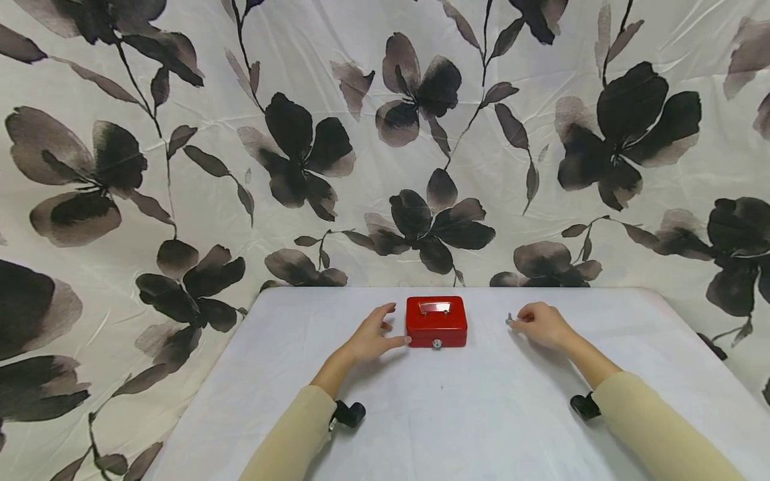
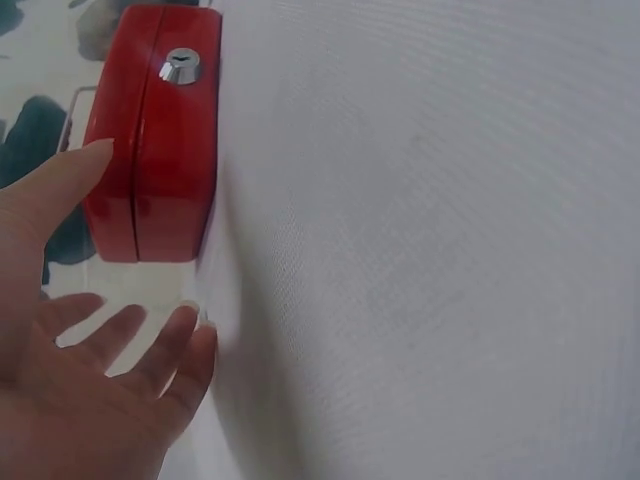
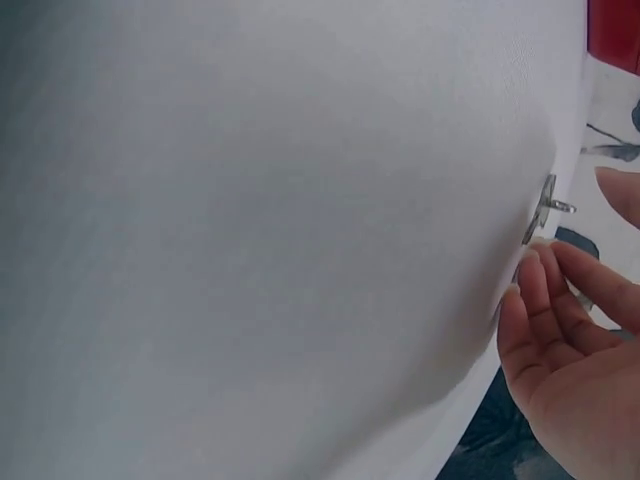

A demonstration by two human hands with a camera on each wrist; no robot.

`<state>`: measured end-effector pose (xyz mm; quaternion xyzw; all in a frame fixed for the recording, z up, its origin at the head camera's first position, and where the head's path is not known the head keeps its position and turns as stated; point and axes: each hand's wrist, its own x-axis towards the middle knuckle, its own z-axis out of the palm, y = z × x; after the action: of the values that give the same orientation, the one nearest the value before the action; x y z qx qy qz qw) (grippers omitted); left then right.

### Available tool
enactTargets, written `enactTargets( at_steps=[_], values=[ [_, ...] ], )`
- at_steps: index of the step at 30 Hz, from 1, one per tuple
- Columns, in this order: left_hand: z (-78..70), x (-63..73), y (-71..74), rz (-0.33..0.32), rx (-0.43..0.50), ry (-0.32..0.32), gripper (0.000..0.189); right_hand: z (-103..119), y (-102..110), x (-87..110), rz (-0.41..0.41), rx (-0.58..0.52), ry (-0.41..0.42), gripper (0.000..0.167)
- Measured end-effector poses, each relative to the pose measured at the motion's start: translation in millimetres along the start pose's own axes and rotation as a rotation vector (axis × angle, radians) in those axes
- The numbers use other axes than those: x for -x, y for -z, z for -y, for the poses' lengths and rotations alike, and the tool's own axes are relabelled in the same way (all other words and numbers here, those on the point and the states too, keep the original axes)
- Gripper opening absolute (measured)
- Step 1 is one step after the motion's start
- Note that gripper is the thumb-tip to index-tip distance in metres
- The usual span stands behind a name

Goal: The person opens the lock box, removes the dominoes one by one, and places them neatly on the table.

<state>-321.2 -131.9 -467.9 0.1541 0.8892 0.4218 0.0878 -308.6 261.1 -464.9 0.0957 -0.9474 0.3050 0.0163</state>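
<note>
A small red cash box (image 1: 436,332) with a handle on its closed lid and a silver lock (image 1: 436,343) on the front stands on the white table. My left hand (image 1: 368,337) is at its left side, fingers spread, the thumb at the box's front left corner. In the left wrist view the thumb overlaps the box (image 2: 175,170); whether it touches is hard to tell. To the right of the box lie small silver keys (image 3: 545,210). My right hand (image 1: 544,325) is beside them, fingertips close to the keys, thumb apart from the fingers in the right wrist view.
The white tabletop (image 1: 445,427) ends in a far edge just behind the box. Beyond it hangs a pale cloth (image 1: 337,40) printed with dark flowers. Each wrist wears a black camera, one left (image 1: 350,414) and one right (image 1: 585,405).
</note>
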Motion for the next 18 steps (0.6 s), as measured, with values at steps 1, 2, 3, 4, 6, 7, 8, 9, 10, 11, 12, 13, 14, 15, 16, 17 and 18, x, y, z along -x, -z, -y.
enactTargets(
  at_steps=[1,2,3,4,6,7,8,9,10,11,12,13,14,15,16,17,18],
  values=[
    [0.0,-1.1,-0.4,0.001,0.002,0.000,0.090,-0.3,-0.1,-1.6,-0.001,0.001,-0.004,0.032],
    [-0.1,-2.1,-0.8,0.001,0.005,0.001,0.091,-0.2,-0.4,-3.0,-0.003,-0.001,-0.008,0.031],
    [0.0,-3.2,-1.1,0.003,0.007,0.002,0.091,0.3,0.0,-3.9,-0.003,-0.003,-0.014,0.030],
    [0.2,-4.3,-1.4,0.004,0.008,0.000,0.092,0.7,0.1,-4.7,-0.005,-0.005,-0.019,0.029],
    [0.9,-6.1,-2.0,0.007,0.009,0.000,0.093,1.8,-0.1,-5.8,-0.004,-0.011,-0.036,0.027],
    [1.5,-7.0,-2.3,0.010,0.009,0.001,0.093,2.1,-0.6,-6.4,-0.003,-0.013,-0.044,0.026],
    [1.9,-7.8,-2.6,0.012,0.010,0.002,0.093,2.4,-1.2,-6.9,-0.003,-0.017,-0.053,0.025],
    [2.4,-8.4,-2.8,0.014,0.013,0.003,0.094,2.5,-1.6,-7.5,-0.003,-0.019,-0.061,0.025],
    [2.8,-8.9,-3.2,0.017,0.015,0.004,0.094,2.5,-2.5,-8.1,-0.004,-0.019,-0.067,0.024],
    [3.1,-9.3,-3.5,0.018,0.020,0.006,0.094,2.5,-3.7,-8.9,-0.004,-0.019,-0.075,0.023],
    [3.4,-9.7,-3.8,0.021,0.025,0.008,0.094,2.4,-4.9,-9.7,-0.006,-0.016,-0.079,0.022],
    [3.7,-10.0,-4.1,0.023,0.032,0.009,0.094,2.5,-5.9,-10.5,-0.008,-0.014,-0.084,0.021],
    [3.8,-10.3,-4.4,0.025,0.040,0.011,0.093,2.7,-7.0,-11.2,-0.009,-0.012,-0.088,0.021],
    [4.5,-11.0,-4.8,0.027,0.044,0.011,0.093,3.0,-8.2,-12.0,-0.012,-0.008,-0.091,0.020],
    [4.6,-11.5,-5.2,0.028,0.052,0.013,0.093,3.2,-9.0,-12.6,-0.012,-0.006,-0.093,0.020],
    [4.5,-12.0,-5.5,0.029,0.061,0.015,0.093,3.7,-9.7,-13.1,-0.013,-0.005,-0.095,0.020],
    [4.3,-12.3,-5.9,0.032,0.066,0.014,0.093,4.1,-10.2,-13.6,-0.015,-0.004,-0.098,0.020]
  ],
)
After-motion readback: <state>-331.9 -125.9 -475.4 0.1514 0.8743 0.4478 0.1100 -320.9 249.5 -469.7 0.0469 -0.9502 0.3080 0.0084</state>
